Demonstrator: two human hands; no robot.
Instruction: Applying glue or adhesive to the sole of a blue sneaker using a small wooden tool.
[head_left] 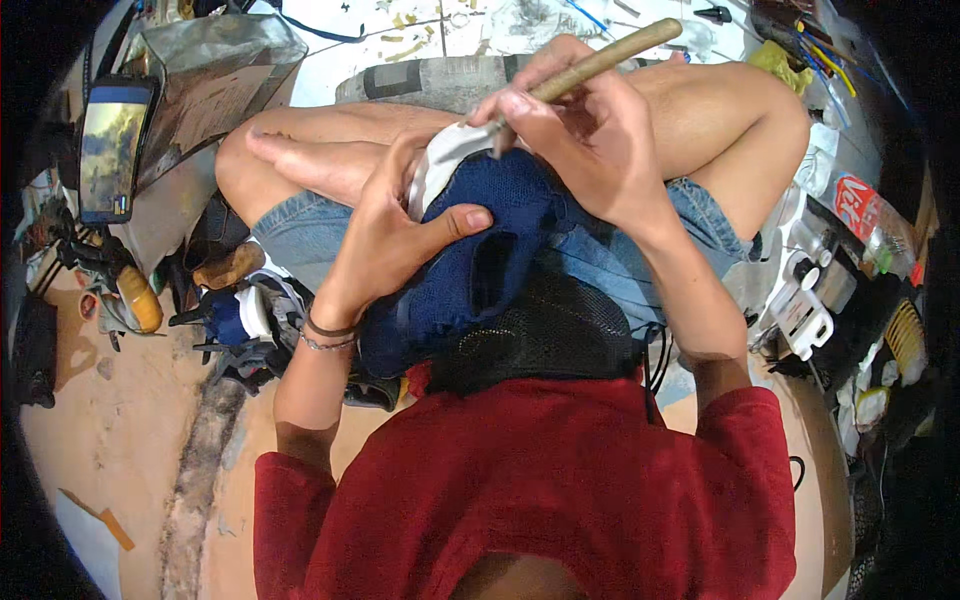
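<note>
A navy-blue knit shoe (510,185) with a white sole (447,158) rests over my lap, its opening turned toward me. My left hand (392,232) is closed around its left side, with the thumb on the knit upper and the fingers behind the sole. In my right hand (592,140) is a tool with a thick wooden handle (630,48), slanting up to the right. The tool's lower tip meets the shoe where the white edge joins the blue upper. My fingers partly cover that tip, so I cannot tell its exact kind.
A phone (115,150) stands at the left beside a clear-sided box (215,90). Another blue-and-white shoe (240,315) lies among clutter on the left. To the right are a plastic bottle (865,215) and a white plastic container (803,320). Scraps litter the tiles (410,40) ahead.
</note>
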